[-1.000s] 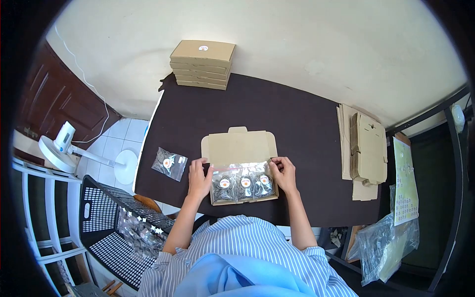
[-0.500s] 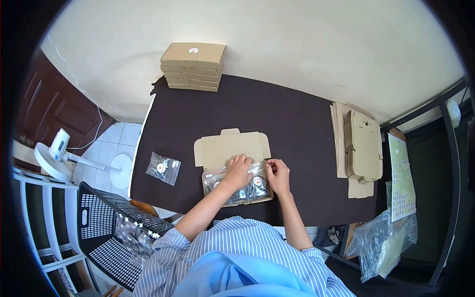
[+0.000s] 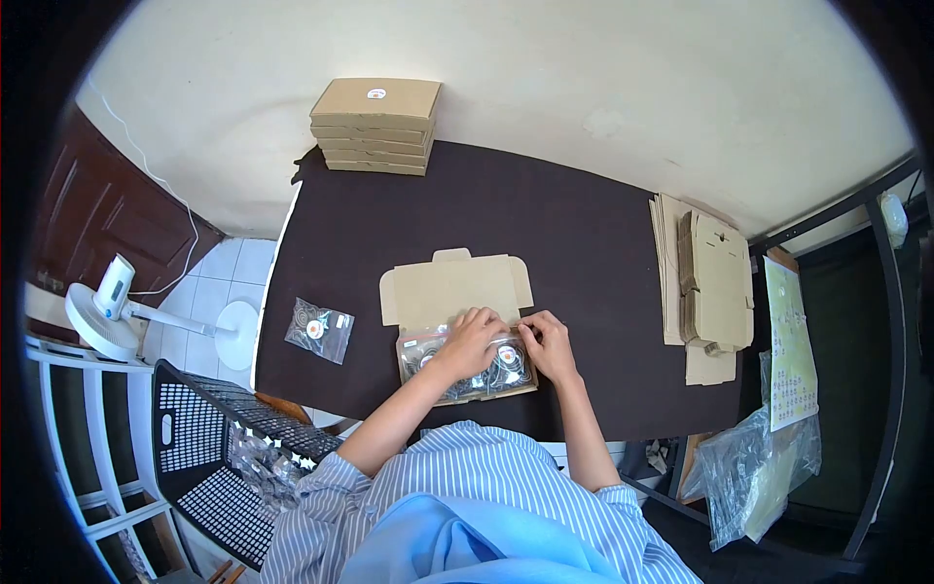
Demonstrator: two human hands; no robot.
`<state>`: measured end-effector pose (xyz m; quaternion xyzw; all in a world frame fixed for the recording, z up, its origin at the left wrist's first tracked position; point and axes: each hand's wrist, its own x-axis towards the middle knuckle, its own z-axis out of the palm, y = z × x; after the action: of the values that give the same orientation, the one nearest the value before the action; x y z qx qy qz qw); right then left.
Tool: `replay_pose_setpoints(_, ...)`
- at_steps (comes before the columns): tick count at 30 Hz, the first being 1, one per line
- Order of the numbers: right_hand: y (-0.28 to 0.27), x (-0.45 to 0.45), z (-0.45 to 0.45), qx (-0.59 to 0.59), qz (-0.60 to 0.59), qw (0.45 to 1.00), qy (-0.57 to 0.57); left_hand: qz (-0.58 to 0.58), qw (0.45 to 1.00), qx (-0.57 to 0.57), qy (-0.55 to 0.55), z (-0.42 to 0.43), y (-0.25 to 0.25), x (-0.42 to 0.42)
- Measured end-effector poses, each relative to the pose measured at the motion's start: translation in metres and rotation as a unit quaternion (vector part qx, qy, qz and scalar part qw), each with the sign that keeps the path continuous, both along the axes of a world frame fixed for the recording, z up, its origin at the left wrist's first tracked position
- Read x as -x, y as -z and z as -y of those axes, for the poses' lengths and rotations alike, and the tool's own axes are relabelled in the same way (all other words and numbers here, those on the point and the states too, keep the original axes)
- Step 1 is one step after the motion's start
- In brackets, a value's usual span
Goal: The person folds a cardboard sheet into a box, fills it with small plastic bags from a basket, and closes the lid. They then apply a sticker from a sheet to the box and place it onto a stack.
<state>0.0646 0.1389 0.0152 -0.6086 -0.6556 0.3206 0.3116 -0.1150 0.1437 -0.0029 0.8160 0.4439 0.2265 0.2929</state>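
Note:
An open cardboard box [image 3: 453, 291] lies on the dark table with its lid flap spread toward the wall. Inside it sit clear plastic bags [image 3: 508, 361] of dark coiled items with round stickers. My left hand [image 3: 471, 343] rests on the bags around the box's middle, fingers stretched out and partly spread, hiding what lies beneath. At the box's upper right corner, my right hand [image 3: 551, 348] has its fingers bent together by the bag's edge; what sits between the fingertips is hidden. One more plastic bag [image 3: 319, 330] with a sticker lies left of the box.
Closed cardboard boxes [image 3: 377, 127] are stacked at the back left. Flat cardboard blanks [image 3: 715, 277] lie on the table's right side. A black basket [image 3: 209, 457] with packets stands below left, near a white fan [image 3: 102, 310]. Plastic wrap [image 3: 744, 472] hangs at right.
My left hand has shifted slightly right over the bags. My right hand stays at the upper right corner, its fingers moved a little leftward. The view has tilted slightly.

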Motion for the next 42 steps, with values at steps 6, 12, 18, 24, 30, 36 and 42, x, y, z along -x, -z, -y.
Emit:
replay_pose_setpoints(6,-0.002,-0.004,-0.003,-0.016,0.026,0.999,-0.034,-0.094,0.978,-0.099,-0.16,0.007,-0.026,0.055)
replay_pose_setpoints(12,-0.007,-0.002,-0.009,0.026,-0.001,0.999,-0.025,-0.15,0.973,0.083,-0.153,0.015,-0.034,0.072)
replay_pose_setpoints(18,0.003,-0.01,-0.017,0.068,0.026,0.997,-0.033,-0.052,0.962,-0.01,-0.267,0.02,-0.026,0.082)
replay_pose_setpoints(24,0.006,-0.016,-0.027,0.068,0.082,0.994,-0.013,0.106,0.903,0.117,-0.399,0.009,0.011,0.121)
replay_pose_setpoints(30,0.003,-0.019,-0.036,0.107,0.021,0.993,-0.043,0.042,0.927,0.178,-0.327,0.004,-0.012,0.125)
replay_pose_setpoints(36,0.007,-0.008,-0.032,0.099,-0.173,0.98,-0.012,0.084,0.927,0.209,-0.299,0.006,-0.008,0.124)
replay_pose_setpoints(42,0.003,-0.013,-0.045,0.145,-0.062,0.983,-0.093,0.142,0.92,0.23,-0.284,0.006,-0.013,0.12)
